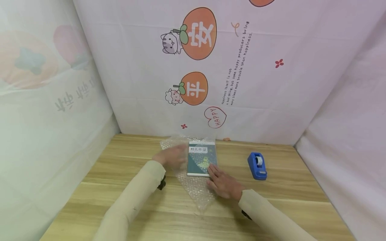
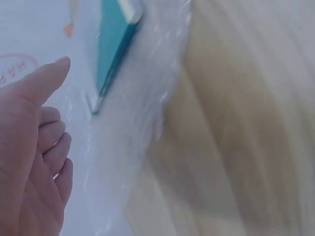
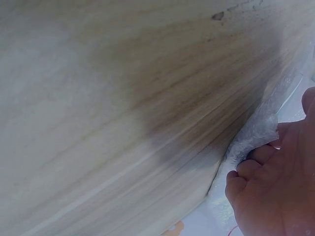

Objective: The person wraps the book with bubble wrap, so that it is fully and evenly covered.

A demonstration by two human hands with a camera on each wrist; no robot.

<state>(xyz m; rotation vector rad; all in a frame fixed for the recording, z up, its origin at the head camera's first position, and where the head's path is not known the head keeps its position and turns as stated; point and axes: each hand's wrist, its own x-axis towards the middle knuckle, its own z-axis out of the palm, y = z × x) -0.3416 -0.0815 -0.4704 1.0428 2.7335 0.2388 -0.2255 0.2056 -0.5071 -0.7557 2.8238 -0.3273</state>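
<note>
A teal-green book [image 1: 194,164] with a white title label lies on a sheet of clear bubble wrap [image 1: 197,192], part of which covers its right side. My left hand [image 1: 175,156], blurred, hovers at the book's left edge over the wrap. In the left wrist view its thumb points out and its fingers curl loosely, with nothing held. The fingers of my right hand [image 1: 224,184] rest on the wrapped lower right corner of the book. The right wrist view shows the wrap's edge [image 3: 253,135] against those fingers; their tips are partly hidden.
A blue tape dispenser [image 1: 257,166] with a roll of tape stands to the right on the wooden table [image 1: 126,160]. A printed cloth [image 1: 256,117] hangs behind the table's far edge, and pale cloths hang at both sides.
</note>
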